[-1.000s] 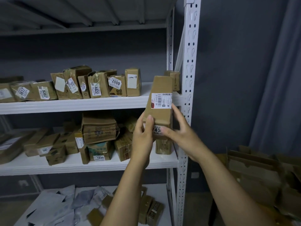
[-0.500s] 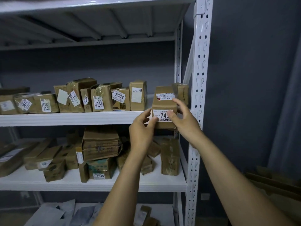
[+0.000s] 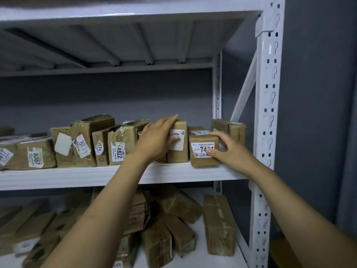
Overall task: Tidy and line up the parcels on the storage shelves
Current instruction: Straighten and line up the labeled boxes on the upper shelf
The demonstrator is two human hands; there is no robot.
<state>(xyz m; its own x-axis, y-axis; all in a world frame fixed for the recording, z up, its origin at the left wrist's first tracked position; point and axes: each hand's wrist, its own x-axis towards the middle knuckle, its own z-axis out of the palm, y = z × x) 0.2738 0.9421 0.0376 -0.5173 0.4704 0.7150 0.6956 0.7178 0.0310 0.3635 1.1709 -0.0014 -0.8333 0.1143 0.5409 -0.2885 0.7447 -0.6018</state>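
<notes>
A long brown parcel (image 3: 201, 139) with a white "74" label lies end-on on the middle shelf (image 3: 77, 176), near its right end. My right hand (image 3: 226, 149) holds its front right corner, thumb on the label and fingers along its side. My left hand (image 3: 156, 140) lies on the upright parcel (image 3: 180, 151) just left of it, fingers stretched over the top edge and thumb on its white label. A row of brown labelled parcels, one marked 4822 (image 3: 120, 147), runs leftward along the shelf.
Another small parcel (image 3: 231, 130) stands behind my right hand by the white perforated upright (image 3: 267, 113). The lower shelf (image 3: 199, 258) holds several parcels lying at mixed angles. A shelf deck hangs overhead, and a grey wall is at the right.
The long "74" parcel went from both hands in the air onto the middle shelf. My left hand left it and moved to the upright parcel beside it. The camera moved closer and up.
</notes>
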